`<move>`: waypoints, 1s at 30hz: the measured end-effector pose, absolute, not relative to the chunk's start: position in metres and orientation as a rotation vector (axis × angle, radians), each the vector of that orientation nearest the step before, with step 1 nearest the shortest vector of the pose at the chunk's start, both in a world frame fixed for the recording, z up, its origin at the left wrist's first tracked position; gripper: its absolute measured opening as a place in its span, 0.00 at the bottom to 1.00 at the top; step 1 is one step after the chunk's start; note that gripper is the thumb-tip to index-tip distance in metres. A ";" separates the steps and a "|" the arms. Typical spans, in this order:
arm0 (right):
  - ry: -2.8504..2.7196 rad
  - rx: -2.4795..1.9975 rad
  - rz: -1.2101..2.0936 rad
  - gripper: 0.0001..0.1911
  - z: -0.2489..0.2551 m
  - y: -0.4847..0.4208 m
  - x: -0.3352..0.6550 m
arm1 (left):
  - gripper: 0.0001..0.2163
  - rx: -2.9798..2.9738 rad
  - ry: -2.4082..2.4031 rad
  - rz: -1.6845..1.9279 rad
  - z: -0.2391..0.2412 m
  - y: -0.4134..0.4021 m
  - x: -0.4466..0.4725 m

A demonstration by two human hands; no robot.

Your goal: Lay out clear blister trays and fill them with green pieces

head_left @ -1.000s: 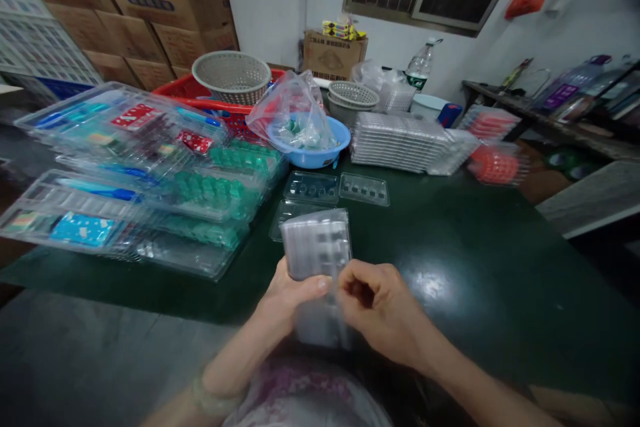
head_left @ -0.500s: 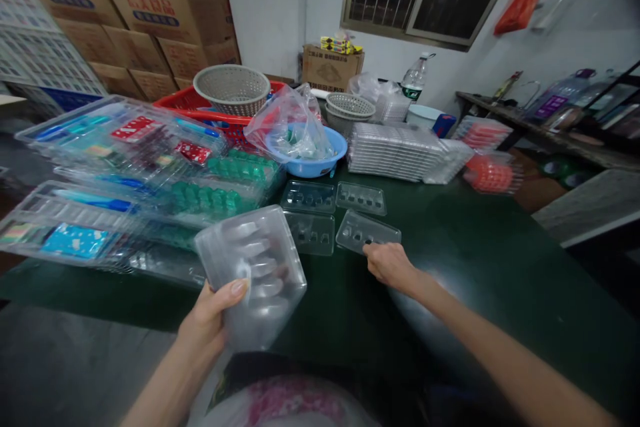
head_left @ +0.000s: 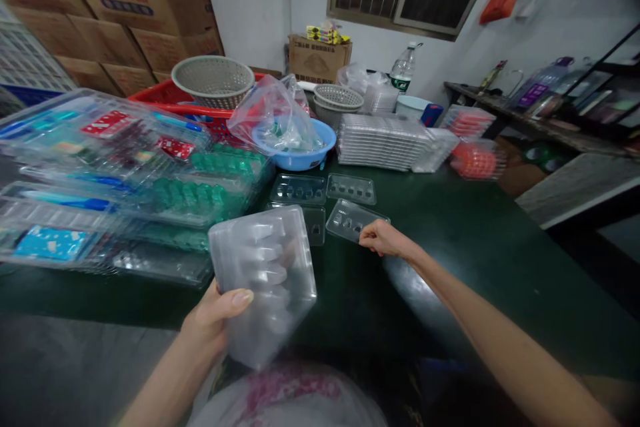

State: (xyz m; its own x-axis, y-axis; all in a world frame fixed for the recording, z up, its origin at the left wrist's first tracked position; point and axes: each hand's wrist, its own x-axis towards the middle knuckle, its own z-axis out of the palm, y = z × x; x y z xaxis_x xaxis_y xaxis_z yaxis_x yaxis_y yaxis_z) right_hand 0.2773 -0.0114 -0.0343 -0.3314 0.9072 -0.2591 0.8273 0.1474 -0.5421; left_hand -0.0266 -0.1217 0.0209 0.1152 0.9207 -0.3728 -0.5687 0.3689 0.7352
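Observation:
My left hand (head_left: pixel 215 323) is closed around a stack of clear plastic blister trays (head_left: pixel 263 277), held tilted above the near edge of the dark green table (head_left: pixel 475 260). My right hand (head_left: pixel 383 239) reaches forward with fingers curled, pinching the near edge of a single clear tray (head_left: pixel 350 219) that lies flat on the table. Three more single clear trays lie beside it: two in a row behind (head_left: pixel 299 189) (head_left: pixel 351 189) and one (head_left: pixel 315 223) partly hidden by the held stack.
Stacked clear packs with green, red and blue items (head_left: pixel 125 180) fill the left. A blue bowl with a plastic bag (head_left: pixel 295 140), grey baskets (head_left: pixel 213 80), a red crate, a pile of clear trays (head_left: pixel 383 140), a water bottle and cardboard boxes stand behind. Shelves at right.
My right hand left the stack, carried one clear tray out and set it on the table to the right. My left hand swung the stack leftward and tilted it.

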 end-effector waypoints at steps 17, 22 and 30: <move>-2.175 -1.895 1.149 0.07 -0.021 -0.004 0.265 | 0.25 1.447 1.331 0.923 0.035 -0.120 -0.065; -2.172 -1.874 1.115 0.06 -0.022 -0.005 0.266 | 0.43 2.233 1.368 0.517 0.027 -0.124 -0.031; -2.045 -1.727 0.981 0.06 -0.025 -0.012 0.266 | 0.44 2.426 1.205 0.136 0.028 -0.111 -0.017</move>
